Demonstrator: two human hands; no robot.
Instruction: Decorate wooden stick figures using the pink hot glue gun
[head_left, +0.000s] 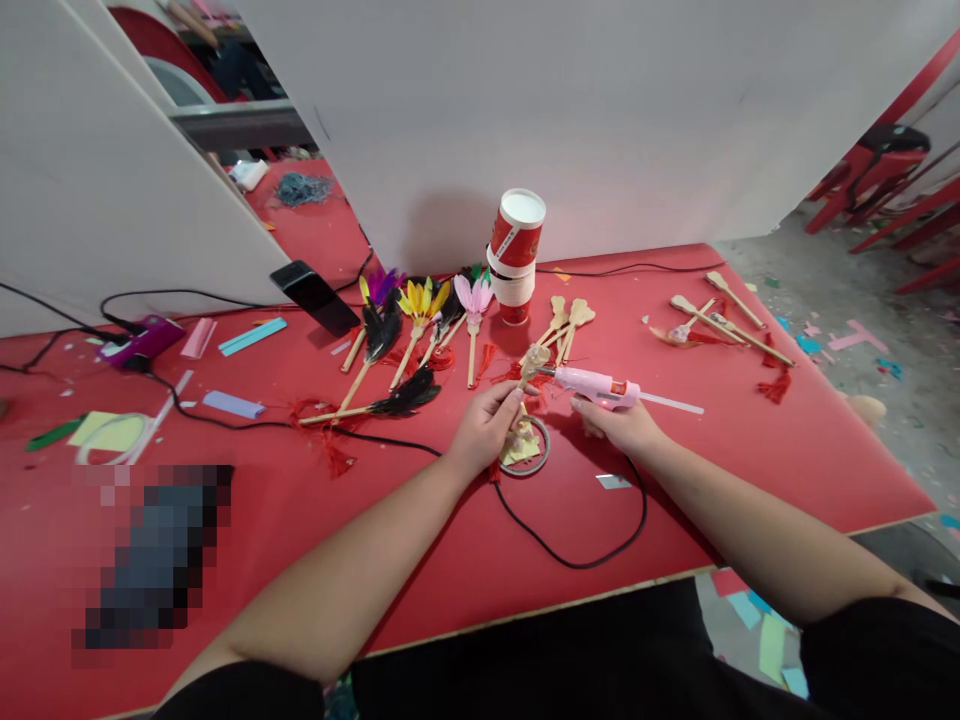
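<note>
Between its fingers my left hand (487, 425) pinches a wooden stick (534, 362) with a wider, lumpy pale head. A pink hot glue gun (596, 387) is in my right hand (626, 428), its nozzle pointing left at the stick's head; whether they touch I cannot tell. A clear glue stick pokes out of the gun's back. Below my hands lies a grey ring (546, 455) around yellow paper. Just beyond, several bare wooden sticks (577, 318) with red tassels are bunched together. Feathered sticks in yellow (422, 300), pink (473, 297) and black (409, 392) lie to their left.
Stacked red paper cups (517, 235) stand by the white partition (600, 120). More wooden sticks (727, 320) lie at right. A black cord (570, 565) loops near the front edge. Leftward are a purple power strip (142, 340), a propped phone (313, 295) and coloured strips (253, 337).
</note>
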